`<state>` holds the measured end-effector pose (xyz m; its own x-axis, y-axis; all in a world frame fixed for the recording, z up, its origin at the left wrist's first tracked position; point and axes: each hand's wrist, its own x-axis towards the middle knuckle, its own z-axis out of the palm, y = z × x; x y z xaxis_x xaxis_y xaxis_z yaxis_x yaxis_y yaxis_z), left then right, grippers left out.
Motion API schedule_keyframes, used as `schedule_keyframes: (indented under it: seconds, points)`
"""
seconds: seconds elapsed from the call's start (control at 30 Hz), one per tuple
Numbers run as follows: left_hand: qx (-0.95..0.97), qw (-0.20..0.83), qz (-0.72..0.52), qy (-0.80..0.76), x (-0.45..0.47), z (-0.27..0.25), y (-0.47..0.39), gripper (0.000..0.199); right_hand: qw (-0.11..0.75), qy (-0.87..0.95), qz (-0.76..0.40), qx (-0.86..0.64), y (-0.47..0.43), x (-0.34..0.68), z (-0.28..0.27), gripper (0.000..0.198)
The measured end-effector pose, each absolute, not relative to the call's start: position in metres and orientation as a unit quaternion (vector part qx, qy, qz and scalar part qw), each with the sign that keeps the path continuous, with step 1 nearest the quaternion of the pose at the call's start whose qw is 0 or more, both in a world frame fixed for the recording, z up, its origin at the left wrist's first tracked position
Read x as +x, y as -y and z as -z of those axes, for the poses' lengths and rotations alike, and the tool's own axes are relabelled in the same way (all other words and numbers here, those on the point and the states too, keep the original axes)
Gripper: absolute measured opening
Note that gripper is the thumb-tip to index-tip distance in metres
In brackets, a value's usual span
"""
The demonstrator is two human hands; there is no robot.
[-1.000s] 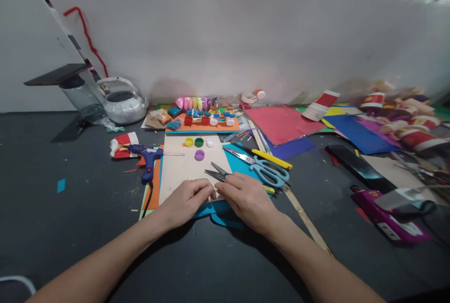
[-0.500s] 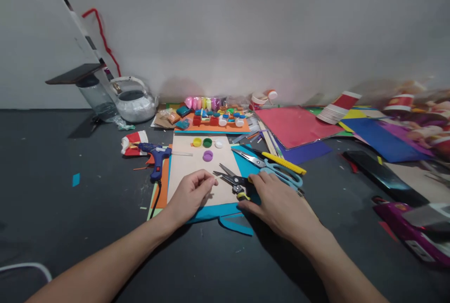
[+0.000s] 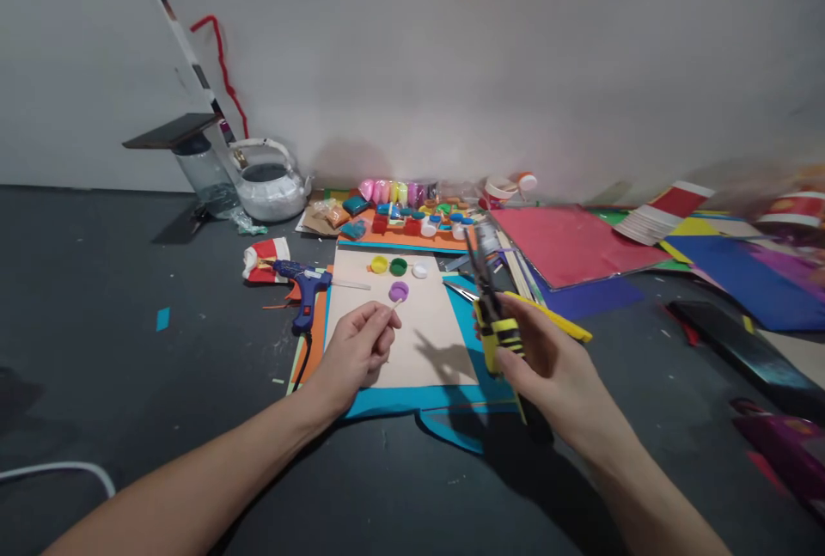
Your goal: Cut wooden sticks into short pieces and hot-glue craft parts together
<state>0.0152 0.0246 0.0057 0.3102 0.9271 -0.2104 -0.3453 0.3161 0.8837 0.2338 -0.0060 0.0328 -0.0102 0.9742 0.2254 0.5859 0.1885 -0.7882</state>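
Note:
My left hand (image 3: pixel 361 345) is closed in a pinch on a thin pale stick (image 3: pixel 398 303), whose tip points toward a purple cap (image 3: pixel 399 291). Under that hand lies a beige sheet (image 3: pixel 409 367) on blue paper. Fingers of my right hand (image 3: pixel 558 367) wrap round black-and-yellow snips (image 3: pixel 491 337), raised above the sheet's right side with the blades upward. A yellow cap (image 3: pixel 379 265), a green cap (image 3: pixel 398 267) and a white cap (image 3: pixel 419 271) sit in a row on the sheet. Partly behind the right hand are scissors (image 3: pixel 460 290) and a yellow cutter (image 3: pixel 571 326).
A blue glue gun (image 3: pixel 310 294) lies left of the sheet, its cord running forward. Behind are paint pots (image 3: pixel 412 228), a white kettle-shaped pot (image 3: pixel 271 195) and a jar (image 3: pixel 204 178). Red paper (image 3: pixel 573 242) and a dark phone-like slab (image 3: pixel 741 350) lie on the right.
My right hand has picked the snips up off the sheet and turned them upright. My left hand still pinches, now nearer the purple cap. The view has shifted slightly left.

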Motion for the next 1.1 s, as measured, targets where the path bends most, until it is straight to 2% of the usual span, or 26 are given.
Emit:
schedule_keyframes:
  seconds: [0.1, 0.2, 0.4, 0.67, 0.8, 1.1]
  points:
    - [0.395, 0.703, -0.452, -0.382, 0.016, -0.008, -0.021, 0.029, 0.409, 0.638, -0.329, -0.564, 0.006, 0.228, -0.033, 0.033]
    - [0.432, 0.678, -0.460, -0.376, 0.017, -0.010, -0.018, 0.030, 0.416, 0.633, -0.332, -0.562, 0.005, 0.224, -0.034, 0.030]
    - [0.478, 0.625, -0.484, -0.383, 0.015, -0.021, -0.013, 0.028, 0.347, 0.659, -0.388, -0.543, 0.008, 0.224, -0.041, 0.026]
    - [0.543, 0.530, -0.529, -0.380, 0.008, -0.044, -0.002, 0.019, 0.264, 0.770, -0.266, -0.516, 0.026, 0.215, -0.037, 0.031]
    - [0.589, 0.488, -0.511, -0.393, 0.007, -0.047, 0.002, 0.017, 0.242, 0.783, -0.252, -0.514, 0.028, 0.212, -0.037, 0.034]
    - [0.664, 0.414, -0.479, -0.397, 0.008, -0.047, 0.008, 0.015, 0.243, 0.778, -0.245, -0.525, 0.030, 0.209, -0.039, 0.027]
